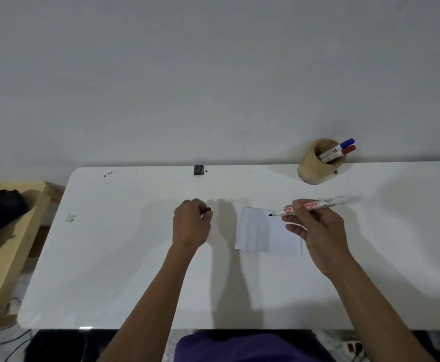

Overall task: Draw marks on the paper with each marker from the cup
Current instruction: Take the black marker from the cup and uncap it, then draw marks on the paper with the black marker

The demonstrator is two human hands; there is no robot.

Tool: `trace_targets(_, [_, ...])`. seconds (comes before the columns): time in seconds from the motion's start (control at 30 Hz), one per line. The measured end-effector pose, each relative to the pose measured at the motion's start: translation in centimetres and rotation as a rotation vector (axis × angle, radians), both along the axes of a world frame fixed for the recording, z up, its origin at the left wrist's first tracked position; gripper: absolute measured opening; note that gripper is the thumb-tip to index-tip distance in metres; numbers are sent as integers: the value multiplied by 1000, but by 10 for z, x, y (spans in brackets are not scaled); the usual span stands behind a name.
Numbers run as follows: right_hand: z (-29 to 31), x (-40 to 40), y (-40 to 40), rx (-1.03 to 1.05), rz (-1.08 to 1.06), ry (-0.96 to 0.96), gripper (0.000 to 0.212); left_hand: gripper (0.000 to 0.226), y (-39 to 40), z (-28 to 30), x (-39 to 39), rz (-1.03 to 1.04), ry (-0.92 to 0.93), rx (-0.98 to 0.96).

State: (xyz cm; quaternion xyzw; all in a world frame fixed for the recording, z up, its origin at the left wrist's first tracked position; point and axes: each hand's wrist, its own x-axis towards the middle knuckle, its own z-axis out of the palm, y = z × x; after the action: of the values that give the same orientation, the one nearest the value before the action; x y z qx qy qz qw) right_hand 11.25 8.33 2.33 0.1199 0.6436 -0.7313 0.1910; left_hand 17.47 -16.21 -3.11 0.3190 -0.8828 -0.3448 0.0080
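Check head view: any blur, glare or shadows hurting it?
Head view: the uncapped white marker in the right hand is blurred at its rear end; soft double shadows beside the forearms cross the white paper sheet; no strong glare on the white table.

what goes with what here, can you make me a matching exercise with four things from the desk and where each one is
Things:
1. uncapped marker
2. dark cap
3. cup
4. paper

Places:
A. at the far edge of the table, by the wall, with two capped markers inside
B. pinched in the left hand
C. lying flat on the table between the two hands
D. held in the right hand, tip over the paper's top edge

Pairs: 1-D, 2-B, 3-A, 4-C
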Motion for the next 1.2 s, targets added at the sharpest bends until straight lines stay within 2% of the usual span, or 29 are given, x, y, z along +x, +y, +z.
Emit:
trace_targets(0.13, [-7, 16, -4, 76, -16, 1, 8, 14, -11, -13, -18, -54, -99, -43])
trace_targets(0.37, [-12, 20, -3, 100, -22, -26, 7, 18, -13, -19, -23, -98, -155, -27])
trace_targets(0.5, [-19, 19, 0, 73, -31, -24, 5, 43, -3, -4, -10, 28, -141, -79])
trace_targets(0.57, [-24, 17, 0, 68, -48, -11, 8, 38, 9, 3, 4, 75, -54, -159])
trace_targets(0.63, [-28, 16, -2, 68, -79, 4, 15, 29, 26, 1, 18, -25, 73, -203])
trace_targets(0.7, [-33, 14, -6, 71, -100, 23, 17, 28, 43, -10, 27, -235, 147, -236])
trace_targets(0.8, [-38, 10, -14, 94, -74, 73, 19, 37, 61, -31, 32, -469, 135, -290])
trace_targets(0.9, [-48, 5, -23, 123, 0, 133, 22, 39, 67, -44, 37, -483, 89, -337])
trace_targets(0.97, [-57, 1, -29, 151, 58, 147, 15, 39, 70, -49, 41, -467, 90, -372])
trace_targets(1.03, [-65, -2, -34, 168, 118, 168, 9, 37, 73, -52, 44, -441, 113, -395])
trace_targets(1.2, [-79, -11, -45, 256, 258, 298, 12, 33, 78, -60, 48, -393, 195, -446])
